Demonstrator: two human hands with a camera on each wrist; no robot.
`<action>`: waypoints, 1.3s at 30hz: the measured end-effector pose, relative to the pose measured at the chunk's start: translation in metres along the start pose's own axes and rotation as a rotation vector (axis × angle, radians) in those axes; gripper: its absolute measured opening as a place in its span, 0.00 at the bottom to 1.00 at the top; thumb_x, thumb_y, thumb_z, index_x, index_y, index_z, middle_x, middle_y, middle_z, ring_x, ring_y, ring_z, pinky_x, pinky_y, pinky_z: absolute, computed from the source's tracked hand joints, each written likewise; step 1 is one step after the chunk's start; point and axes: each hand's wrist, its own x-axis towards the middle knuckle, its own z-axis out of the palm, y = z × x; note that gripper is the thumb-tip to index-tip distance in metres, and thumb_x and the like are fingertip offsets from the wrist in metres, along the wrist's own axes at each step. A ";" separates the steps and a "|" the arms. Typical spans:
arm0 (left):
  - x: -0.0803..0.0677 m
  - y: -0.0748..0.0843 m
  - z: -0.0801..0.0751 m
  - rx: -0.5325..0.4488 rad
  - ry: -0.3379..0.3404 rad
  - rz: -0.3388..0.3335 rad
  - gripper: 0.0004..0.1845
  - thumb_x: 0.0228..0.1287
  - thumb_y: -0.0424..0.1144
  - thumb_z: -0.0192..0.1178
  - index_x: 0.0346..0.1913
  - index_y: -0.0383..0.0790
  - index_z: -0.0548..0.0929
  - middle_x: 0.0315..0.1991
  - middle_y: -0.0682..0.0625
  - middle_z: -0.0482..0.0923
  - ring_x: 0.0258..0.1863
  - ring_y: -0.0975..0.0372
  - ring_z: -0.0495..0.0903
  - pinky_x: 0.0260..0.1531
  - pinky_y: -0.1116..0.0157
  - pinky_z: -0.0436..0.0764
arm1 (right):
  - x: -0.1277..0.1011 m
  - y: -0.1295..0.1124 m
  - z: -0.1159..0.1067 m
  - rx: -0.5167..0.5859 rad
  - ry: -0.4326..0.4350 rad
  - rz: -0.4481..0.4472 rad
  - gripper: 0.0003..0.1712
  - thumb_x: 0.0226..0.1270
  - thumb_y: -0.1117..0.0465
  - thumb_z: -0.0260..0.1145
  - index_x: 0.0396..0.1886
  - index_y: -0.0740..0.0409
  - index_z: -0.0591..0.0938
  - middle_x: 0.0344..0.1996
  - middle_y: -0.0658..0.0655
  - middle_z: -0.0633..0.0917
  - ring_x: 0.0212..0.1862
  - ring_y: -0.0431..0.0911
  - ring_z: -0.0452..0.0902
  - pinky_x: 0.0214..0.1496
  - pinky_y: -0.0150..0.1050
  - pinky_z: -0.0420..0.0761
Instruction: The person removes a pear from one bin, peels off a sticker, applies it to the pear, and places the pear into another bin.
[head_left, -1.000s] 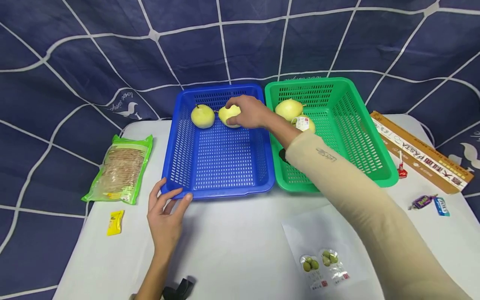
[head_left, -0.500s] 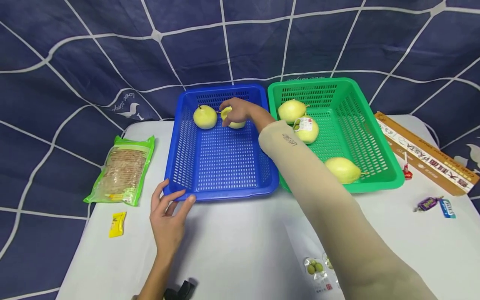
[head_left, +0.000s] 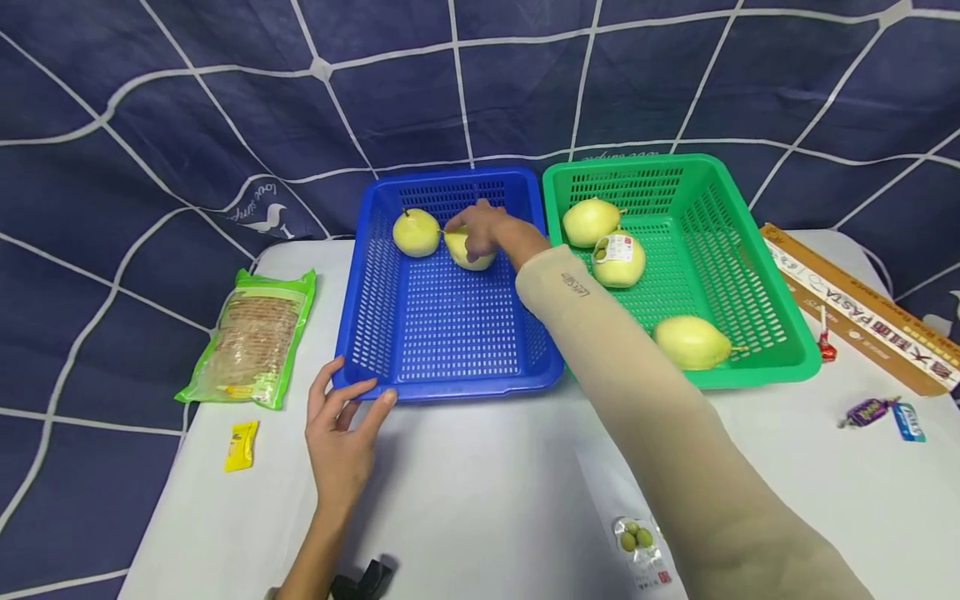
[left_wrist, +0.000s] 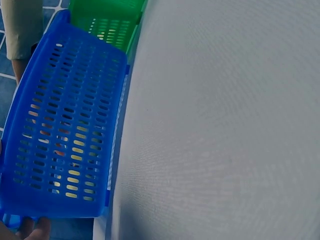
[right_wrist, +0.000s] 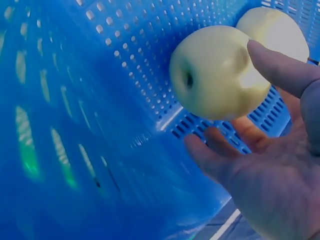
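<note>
In the head view, my right hand point(head_left: 491, 227) is inside the blue basket point(head_left: 442, 389), over the right one of two yellow-green pears. Its fingers are spread loosely; in the right wrist view the thumb overlaps that pear point(right_wrist: 212, 75) and the other fingers extend below it. The other pear point(head_left: 416, 232) sits just left of it near the back wall. My left hand point(head_left: 341, 450) holds the front left corner of the blue basket, fingers bent at the rim and thumb at the front. A green basket point(head_left: 757, 377) stands alongside with three pears, one of them labelled point(head_left: 618, 260).
A green-edged food pack point(head_left: 251, 337) and a yellow packet point(head_left: 241, 446) lie on the left. On the right are a pasta box point(head_left: 862, 308), a red lollipop point(head_left: 826, 343), a purple candy point(head_left: 868, 412) and a blue packet point(head_left: 909, 422). A plastic bag point(head_left: 641, 550) printed with fruit lies in front.
My right hand's grip on the right pear has loosened and its fingers have spread. The forearm has shifted left, uncovering the front pear in the green basket. My left hand stays at the corner.
</note>
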 end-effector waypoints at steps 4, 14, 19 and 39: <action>0.000 -0.001 -0.001 0.011 -0.011 0.004 0.13 0.54 0.23 0.71 0.42 0.22 0.84 0.67 0.49 0.65 0.63 0.50 0.69 0.55 0.71 0.77 | 0.002 0.001 0.003 0.023 -0.001 0.000 0.37 0.69 0.67 0.63 0.75 0.43 0.65 0.72 0.64 0.56 0.69 0.55 0.54 0.64 0.45 0.72; 0.001 -0.002 0.000 0.002 -0.024 0.021 0.13 0.53 0.22 0.71 0.42 0.21 0.83 0.67 0.47 0.65 0.62 0.49 0.70 0.55 0.69 0.77 | 0.004 0.007 0.004 -0.044 0.039 -0.042 0.36 0.71 0.62 0.65 0.76 0.44 0.64 0.72 0.58 0.66 0.71 0.54 0.59 0.72 0.49 0.61; 0.001 -0.002 0.000 -0.003 -0.028 0.027 0.12 0.54 0.22 0.71 0.42 0.20 0.83 0.67 0.47 0.64 0.61 0.49 0.70 0.56 0.68 0.77 | 0.001 0.009 0.002 0.015 0.033 -0.023 0.36 0.71 0.62 0.64 0.76 0.45 0.65 0.73 0.58 0.65 0.70 0.54 0.59 0.70 0.48 0.64; 0.000 -0.002 0.001 0.014 -0.028 0.037 0.12 0.53 0.21 0.70 0.41 0.23 0.83 0.68 0.45 0.63 0.62 0.47 0.69 0.53 0.72 0.78 | -0.107 0.014 -0.006 0.240 0.153 -0.505 0.33 0.66 0.64 0.68 0.71 0.56 0.71 0.54 0.58 0.79 0.53 0.49 0.70 0.53 0.44 0.74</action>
